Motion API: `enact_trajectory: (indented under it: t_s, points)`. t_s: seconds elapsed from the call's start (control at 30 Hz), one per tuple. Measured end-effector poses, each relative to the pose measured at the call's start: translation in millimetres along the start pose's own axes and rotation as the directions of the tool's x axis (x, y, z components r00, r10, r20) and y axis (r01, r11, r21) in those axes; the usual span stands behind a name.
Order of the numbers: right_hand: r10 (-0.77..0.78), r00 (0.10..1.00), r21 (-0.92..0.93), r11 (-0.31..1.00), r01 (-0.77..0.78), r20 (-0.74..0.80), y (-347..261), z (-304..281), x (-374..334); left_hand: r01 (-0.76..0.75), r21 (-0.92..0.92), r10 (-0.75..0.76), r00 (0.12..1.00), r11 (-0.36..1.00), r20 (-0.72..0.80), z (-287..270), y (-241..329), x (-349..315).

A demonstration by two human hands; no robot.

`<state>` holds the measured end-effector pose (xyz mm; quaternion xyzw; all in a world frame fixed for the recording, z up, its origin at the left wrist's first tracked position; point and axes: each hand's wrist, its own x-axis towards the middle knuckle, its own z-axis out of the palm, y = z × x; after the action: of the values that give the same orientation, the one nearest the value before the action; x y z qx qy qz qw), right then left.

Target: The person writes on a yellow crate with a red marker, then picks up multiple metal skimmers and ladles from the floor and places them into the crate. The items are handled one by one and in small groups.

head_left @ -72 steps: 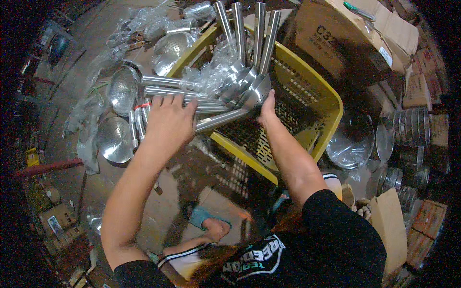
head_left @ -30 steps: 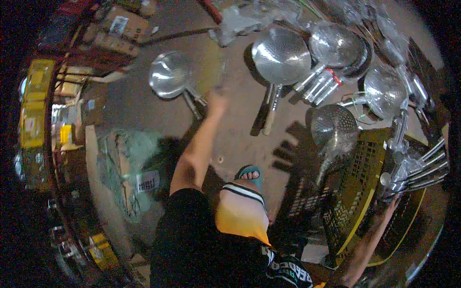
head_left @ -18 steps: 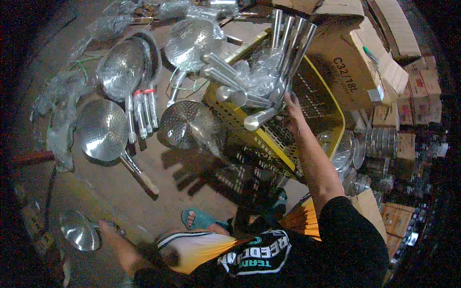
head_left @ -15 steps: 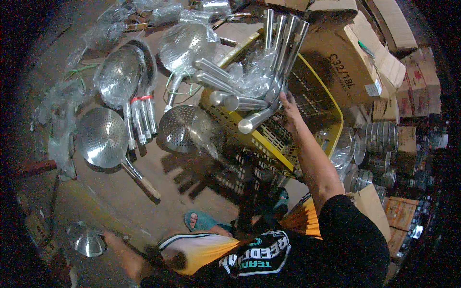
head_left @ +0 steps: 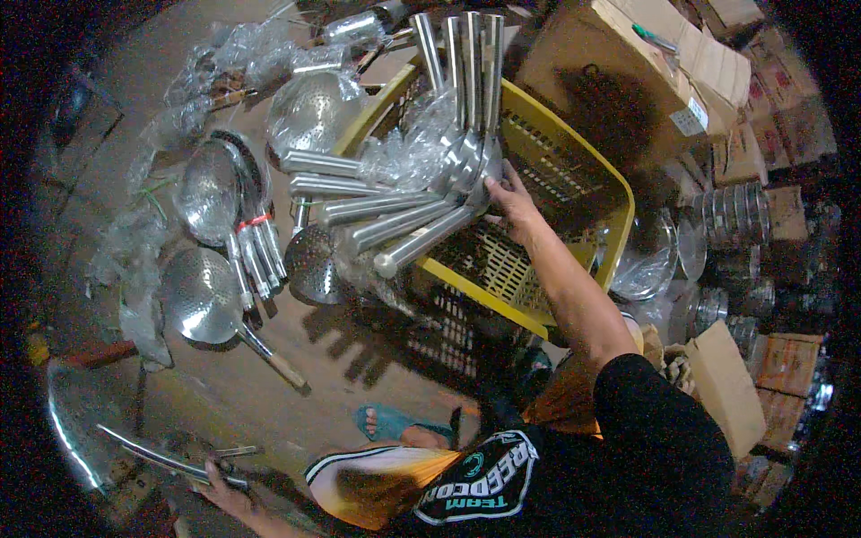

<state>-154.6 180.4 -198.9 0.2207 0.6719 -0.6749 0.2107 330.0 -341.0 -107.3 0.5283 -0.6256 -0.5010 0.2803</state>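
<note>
Over a yellow plastic crate (head_left: 625,199), my right hand (head_left: 511,204) grips a bundle of metal utensils (head_left: 429,208). Their tube handles fan out upward and to the left; clear plastic wrap hides much of the heads. At the lower left, my left hand (head_left: 220,491) has its fingers closed on a thin, curved shiny metal piece (head_left: 161,455), seen nearly edge-on. Farther up the floor rests a perforated strainer (head_left: 202,296) with a wood-tipped handle. Beside it are several wrapped strainers (head_left: 204,193) tied with a red band.
Another wrapped strainer (head_left: 316,112) lies left of the crate, and a darker one (head_left: 314,264) sits below it. Large cardboard boxes (head_left: 574,85) stand behind the crate. Stacked round metal ware (head_left: 731,215) is at the right. My sandalled foot (head_left: 399,423) is on the floor.
My right hand and the utensil bundle have shifted left, with the handles swinging left over the crate's edge. The metal piece by my left hand has tilted from a broad face to nearly edge-on.
</note>
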Motion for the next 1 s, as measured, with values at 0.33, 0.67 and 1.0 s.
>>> enact_trajectory:
  t_s: [0.33,0.67,1.0]
  points:
    - [0.009,0.995,0.077,0.997,-0.002,-0.099,13.7,-7.2,23.6,-0.537,0.302,0.233,0.714,0.788,0.660,116.6,244.3,-77.7]
    - [0.000,1.000,0.612,0.790,-0.019,0.031,33.9,-69.0,38.9,-0.904,0.169,-0.114,0.135,0.392,0.984,284.0,357.4,-168.5]
    - [-0.029,0.983,0.720,0.685,-0.114,0.182,16.2,-58.0,13.7,-0.988,0.017,-0.424,-0.050,0.153,0.904,462.5,388.2,-145.9]
